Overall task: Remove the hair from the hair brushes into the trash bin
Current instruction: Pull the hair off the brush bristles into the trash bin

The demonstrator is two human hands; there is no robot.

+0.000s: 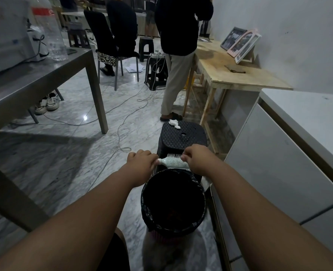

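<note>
A pale mint hair brush (172,162) is held level above the far rim of the trash bin (148,204), its bristles pointing away from me. My left hand (141,163) is closed around the brush's handle. My right hand (198,160) sits at the head end with its fingers pinched at the bristles; whether hair is between the fingers is too small to tell. The bin is round, lined with a black bag, and dark inside.
A black plastic stool (189,135) with a crumpled white tissue (174,123) stands just behind the bin. A white cabinet (275,173) runs along the right, a grey table (44,75) on the left. Cables (122,122) trail over the marble floor. A person (177,55) stands ahead by a wooden table (238,75).
</note>
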